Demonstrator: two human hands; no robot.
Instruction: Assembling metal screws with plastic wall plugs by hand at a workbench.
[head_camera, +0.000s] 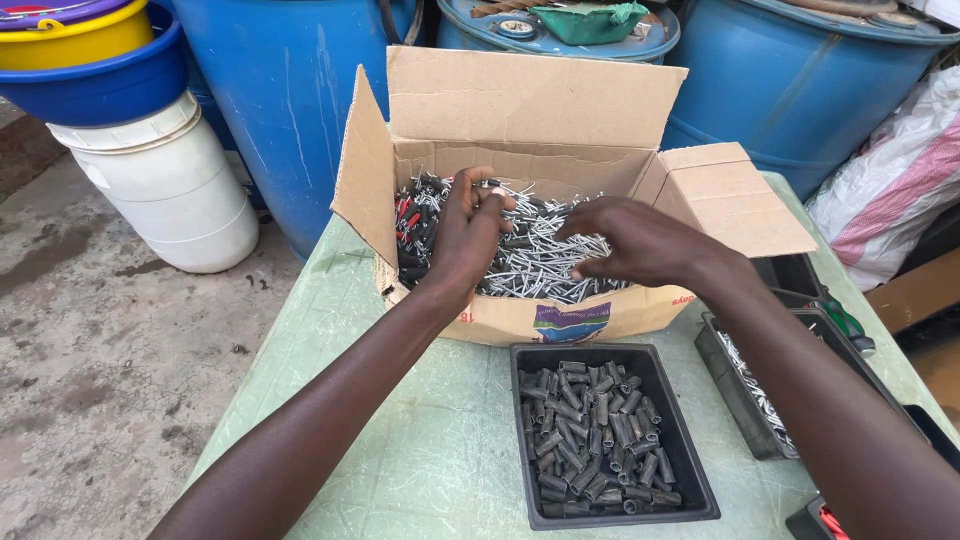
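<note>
Both hands work inside the open cardboard box (560, 150) on the worktop (440, 450): left hand (468, 232) pinching a few screws (540, 262) at its fingertips, right hand (640, 243) spread palm-down, touching the heap directly beneath, screws lying every way.

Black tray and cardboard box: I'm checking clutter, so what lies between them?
In the head view, only a narrow bare strip of green table separates the black tray from the cardboard box.
</note>
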